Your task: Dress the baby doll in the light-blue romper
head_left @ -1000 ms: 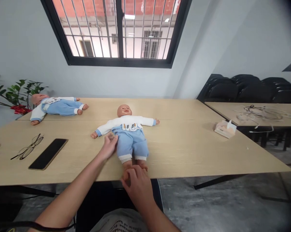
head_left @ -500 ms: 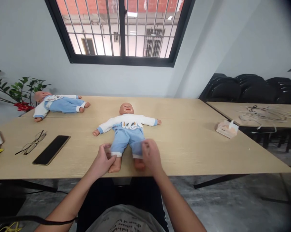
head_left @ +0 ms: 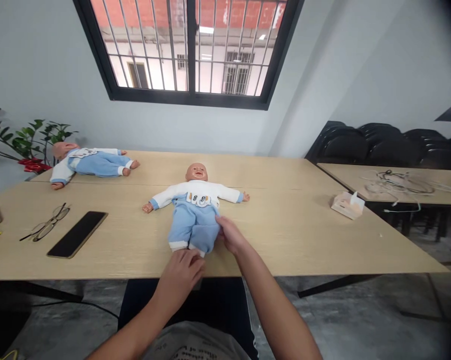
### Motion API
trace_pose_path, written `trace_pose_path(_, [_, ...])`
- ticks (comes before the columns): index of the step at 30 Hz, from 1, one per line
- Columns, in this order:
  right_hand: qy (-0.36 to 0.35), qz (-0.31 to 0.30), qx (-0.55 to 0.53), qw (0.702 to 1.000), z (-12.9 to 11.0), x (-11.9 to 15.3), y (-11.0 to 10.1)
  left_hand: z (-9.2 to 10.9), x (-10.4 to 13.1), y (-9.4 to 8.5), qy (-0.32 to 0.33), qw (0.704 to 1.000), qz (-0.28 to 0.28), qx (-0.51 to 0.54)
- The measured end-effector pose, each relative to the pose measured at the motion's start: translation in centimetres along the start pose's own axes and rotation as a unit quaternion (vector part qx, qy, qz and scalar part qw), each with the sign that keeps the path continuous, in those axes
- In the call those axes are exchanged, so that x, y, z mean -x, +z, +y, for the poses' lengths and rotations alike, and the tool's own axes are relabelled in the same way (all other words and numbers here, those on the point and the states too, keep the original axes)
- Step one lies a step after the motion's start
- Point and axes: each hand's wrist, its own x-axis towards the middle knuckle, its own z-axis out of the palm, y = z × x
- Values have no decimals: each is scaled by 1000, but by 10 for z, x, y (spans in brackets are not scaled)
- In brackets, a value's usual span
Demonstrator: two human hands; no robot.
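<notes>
A baby doll [head_left: 197,192] lies on its back near the table's front edge, head away from me, arms spread. It wears a white top and light blue trousers [head_left: 203,230] with white cuffs. My left hand [head_left: 184,270] is closed around the lower ends of its legs, hiding the feet. At the doll's right-hand side in the picture, my right hand [head_left: 229,234] grips the trouser leg, thumb on top and the other fingers partly hidden behind the cloth.
A second doll [head_left: 94,162] in like clothes lies back left beside a plant [head_left: 30,140]. Glasses [head_left: 47,225] and a phone [head_left: 77,234] lie on the left. A tissue box [head_left: 347,206] stands on the right; cables [head_left: 405,182] cover part of another table.
My left hand has moved right and down onto the doll's lower legs. My right hand has shifted to the outer side of the trousers. The doll's legs are now closer together.
</notes>
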Motion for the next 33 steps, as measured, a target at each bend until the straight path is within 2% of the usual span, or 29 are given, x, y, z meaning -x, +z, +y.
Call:
trace_pose_path(5, [-26,-4,-50,998,-8,-3,-8,-30,20,-9,-43,997,38,53])
trace_pose_path(9, [-10,-57,-48,997,-15,-4,-13,-43,28,-24,-89,986,72,121])
trace_pose_path(11, [-6,-87,10,996,-18,-2,-17,-46,32,-32,-132,974,97,158])
trace_pose_path(14, [-32,-106,159,981,-21,0,-22,-48,38,-45,-185,954,127,198])
trace_pose_path(19, [-134,-62,384,912,-20,-9,-16,-45,47,-62,-213,939,149,226])
trace_pose_path(23, [-144,11,554,820,-24,-22,-8,-42,53,-69,-207,938,156,228])
trace_pose_path(25, [-141,45,598,788,-32,-29,-7,-41,57,-72,-204,938,164,227])
trace_pose_path(30, [-108,147,634,752,-55,-45,-11,-37,63,-78,-162,943,191,218])
trace_pose_path(33, [-87,160,645,742,-60,-48,-9,-31,58,-79,-138,954,180,194])
